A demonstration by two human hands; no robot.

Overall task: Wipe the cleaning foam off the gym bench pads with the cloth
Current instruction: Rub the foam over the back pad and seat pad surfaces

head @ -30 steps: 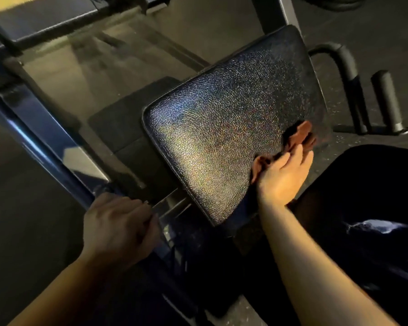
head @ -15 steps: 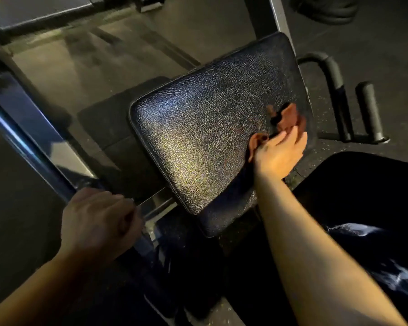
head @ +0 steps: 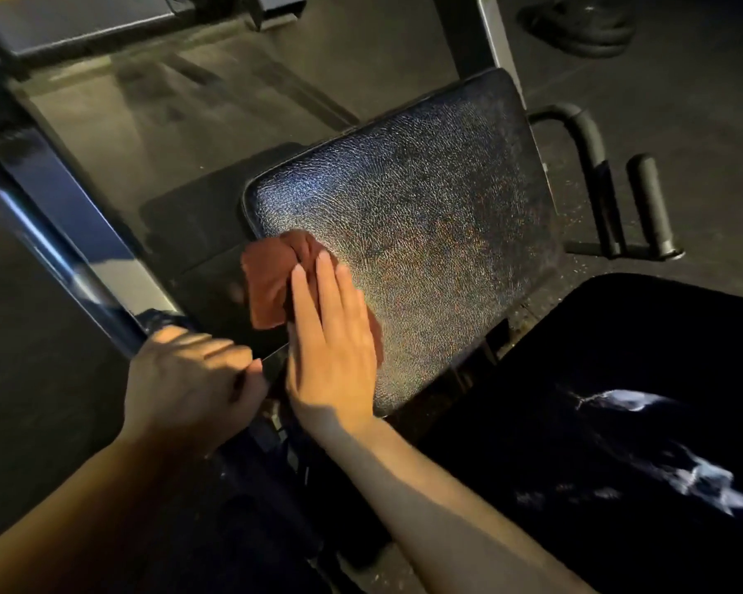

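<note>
While you lean over the bench, your left hand [head: 189, 379] curls round the metal frame [head: 74, 246] just beside the pad's near-left corner, which looks like a way to brace yourself and keep your weight off the surface being cleaned. Your right hand [head: 331, 340] lies flat, fingers straight and close together, pressing the reddish-brown cloth [head: 275, 276] down onto the black textured pad [head: 425, 233]. A flat palm makes sense here: it spreads pressure over more of the cloth than a pinch would. The cloth is bunched, and most of it sticks out ahead of your fingertips, partly hanging past the pad's left edge; you are pressing it, not gripping it. It sits at the pad's near-left corner, touching the surface. The pad tilts up away from you and glistens across its middle, with pale flecks toward the far right, though whether that is foam or sheen I cannot tell. Two black handles [head: 648, 203] stand off to the right, apart from the pad.
</note>
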